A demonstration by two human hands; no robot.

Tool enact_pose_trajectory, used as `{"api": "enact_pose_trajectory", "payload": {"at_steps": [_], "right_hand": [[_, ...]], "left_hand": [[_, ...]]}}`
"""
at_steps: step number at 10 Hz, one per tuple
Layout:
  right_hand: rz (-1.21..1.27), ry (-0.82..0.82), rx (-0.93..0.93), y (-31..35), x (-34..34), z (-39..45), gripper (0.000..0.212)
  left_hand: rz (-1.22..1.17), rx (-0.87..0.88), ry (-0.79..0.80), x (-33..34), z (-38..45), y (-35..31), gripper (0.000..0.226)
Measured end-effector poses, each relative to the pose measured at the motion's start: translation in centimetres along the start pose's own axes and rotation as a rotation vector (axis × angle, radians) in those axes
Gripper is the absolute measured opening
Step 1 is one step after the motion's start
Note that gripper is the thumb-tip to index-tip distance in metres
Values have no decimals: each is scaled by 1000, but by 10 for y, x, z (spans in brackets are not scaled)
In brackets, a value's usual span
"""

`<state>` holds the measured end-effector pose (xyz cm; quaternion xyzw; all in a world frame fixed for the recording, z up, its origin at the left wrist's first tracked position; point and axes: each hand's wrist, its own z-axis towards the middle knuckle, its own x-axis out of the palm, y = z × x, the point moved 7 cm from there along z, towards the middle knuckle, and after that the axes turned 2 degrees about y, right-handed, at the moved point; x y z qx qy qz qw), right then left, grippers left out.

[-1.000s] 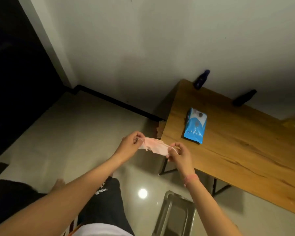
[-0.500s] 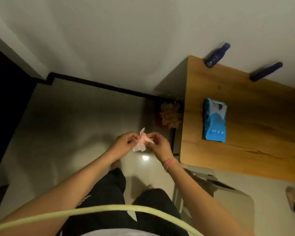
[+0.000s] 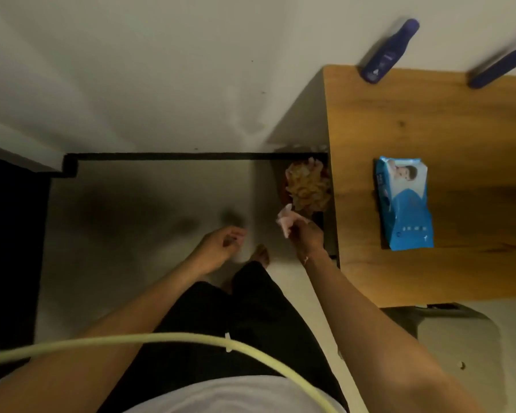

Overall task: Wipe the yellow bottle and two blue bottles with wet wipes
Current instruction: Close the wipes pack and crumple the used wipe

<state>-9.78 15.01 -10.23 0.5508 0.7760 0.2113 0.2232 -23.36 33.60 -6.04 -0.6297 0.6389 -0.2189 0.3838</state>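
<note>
Left hand hangs loosely curled and empty over the floor; right hand, nearer the bin of crumpled wipes beside the table's left edge, pinches a bunched used wipe just short of it. Wipe pack lies mid-table; two blue bottles stand at the far edge; the yellow bottle is out of view

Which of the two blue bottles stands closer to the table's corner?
The left blue bottle, standing right by the wooden table's far-left corner. The other blue bottle stands further right along the wall edge, partly cropped.
</note>
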Motion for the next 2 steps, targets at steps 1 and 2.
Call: {"api": "enact_pose_trajectory", "payload": {"at_steps": [1,2], "right_hand": [[45,-48,48,5,-1,27,30],[141,-108,113,11,-3,68,39]], "left_hand": [[5,-21,1,-5,21,4,27],[4,-74,79,3,62,16,23]]}}
